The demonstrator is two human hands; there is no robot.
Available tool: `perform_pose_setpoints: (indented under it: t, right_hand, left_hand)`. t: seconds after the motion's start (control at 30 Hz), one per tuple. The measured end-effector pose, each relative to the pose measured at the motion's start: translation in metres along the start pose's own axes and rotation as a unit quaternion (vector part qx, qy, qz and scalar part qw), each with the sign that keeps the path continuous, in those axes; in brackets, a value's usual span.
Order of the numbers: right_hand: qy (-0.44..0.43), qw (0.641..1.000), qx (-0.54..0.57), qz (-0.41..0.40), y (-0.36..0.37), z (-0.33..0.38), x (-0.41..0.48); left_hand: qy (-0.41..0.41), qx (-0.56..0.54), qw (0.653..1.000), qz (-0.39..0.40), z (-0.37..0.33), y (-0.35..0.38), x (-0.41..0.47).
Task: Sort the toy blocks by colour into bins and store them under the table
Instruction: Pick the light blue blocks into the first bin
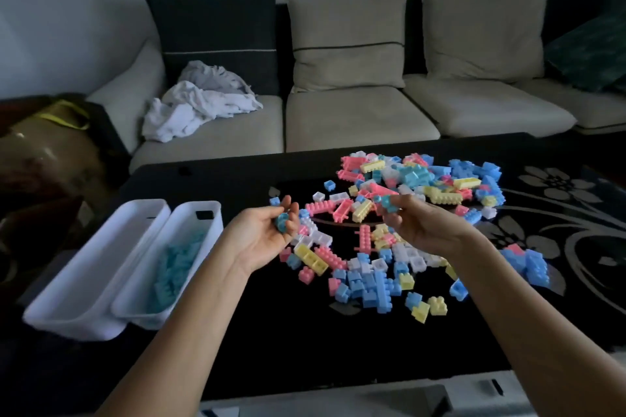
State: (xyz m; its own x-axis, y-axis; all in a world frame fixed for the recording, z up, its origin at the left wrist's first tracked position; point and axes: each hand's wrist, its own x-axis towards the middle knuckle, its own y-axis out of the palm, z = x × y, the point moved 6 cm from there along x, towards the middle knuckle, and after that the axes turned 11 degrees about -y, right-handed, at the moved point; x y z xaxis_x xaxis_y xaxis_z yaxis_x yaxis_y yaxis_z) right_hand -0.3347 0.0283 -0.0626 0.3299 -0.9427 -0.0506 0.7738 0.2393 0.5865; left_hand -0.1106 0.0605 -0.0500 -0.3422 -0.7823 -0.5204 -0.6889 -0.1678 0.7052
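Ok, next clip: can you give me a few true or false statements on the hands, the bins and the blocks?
1. The left hand holds a turquoise block. True.
2. The right hand holds nothing. False: it pinches a second turquoise block.
3. Both white bins contain blocks. False: only the inner bin shows turquoise blocks; the outer bin shows none.
4. A mixed pile of pink, yellow, blue and white blocks lies on the table. True.
5. A white cloth lies on the sofa. True.
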Motion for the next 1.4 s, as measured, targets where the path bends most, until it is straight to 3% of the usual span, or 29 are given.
perform_pose_setpoints:
  t: [0.13, 0.23, 0.37, 0.63, 0.83, 0.97, 1.1, 1.27, 1.4]
  right_hand:
    - [0.001, 0.991, -0.103, 0.088, 0.072, -0.035, 0.031]
    - [-0.035, 0.956, -0.236, 0.171, 0.134, -0.062, 0.050]
    - [-0.081, 0.909, -0.369, 0.179, 0.202, -0.100, 0.075]
    - [-0.102, 0.853, -0.496, 0.128, 0.235, -0.146, 0.114]
    - [-0.169, 0.784, -0.585, 0.121, 0.225, -0.105, 0.100]
    - [-0.185, 0.801, -0.561, 0.099, 0.198, -0.067, 0.079]
    - [-0.202, 0.778, -0.594, 0.023, 0.146, -0.018, 0.057]
    - [-0.209, 0.704, -0.675, -0.071, 0.063, 0.022, 0.035]
    - [-0.139, 0.708, -0.677, -0.140, -0.019, 0.049, 0.018]
  left_hand:
    - [0.100, 0.070, 0.990, -0.075, -0.048, -0.048, -0.043]
    - [0.177, 0.132, 0.962, -0.162, -0.081, -0.088, -0.073]
    - [0.212, 0.211, 0.914, -0.275, -0.098, -0.135, -0.089]
    - [0.221, 0.382, 0.824, -0.354, -0.094, -0.152, -0.083]
    - [0.303, 0.401, 0.796, -0.337, -0.097, -0.138, -0.086]
    - [0.353, 0.398, 0.796, -0.287, -0.089, -0.097, -0.074]
    - [0.355, 0.455, 0.785, -0.226, -0.068, -0.038, -0.041]
    - [0.344, 0.602, 0.708, -0.136, -0.017, 0.034, 0.004]
    - [0.288, 0.676, 0.674, -0.078, 0.026, 0.074, 0.056]
